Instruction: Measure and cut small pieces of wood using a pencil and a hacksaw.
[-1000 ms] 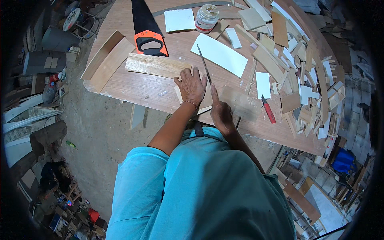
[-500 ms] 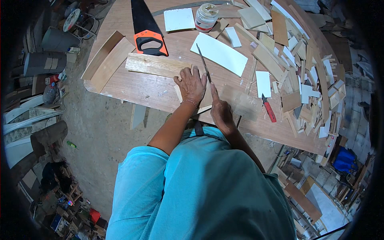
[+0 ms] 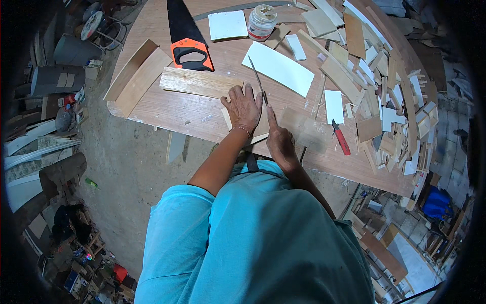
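My left hand (image 3: 245,109) lies flat with its fingers spread. It presses on a small light wooden board (image 3: 262,125) near the table's front edge, and its fingertips reach the end of a longer wood strip (image 3: 195,82). Just to its right, my right hand (image 3: 280,139) is closed with the index finger stretched forward along a saw (image 3: 257,76). The saw's dark blade shows nearly edge-on and points away from me, over a white board (image 3: 283,68). Its handle is hidden in my hand. Whether the blade touches the small board cannot be made out.
A larger handsaw (image 3: 190,53) with an orange and black handle lies at the far left, beside an L-shaped wooden piece (image 3: 139,81). A jar (image 3: 261,28) stands at the back. A red-handled cutter (image 3: 341,139) lies right, before a heap of wood offcuts (image 3: 387,96).
Both hands and the saw stay in nearly the same place. The whole view has shifted very slightly.
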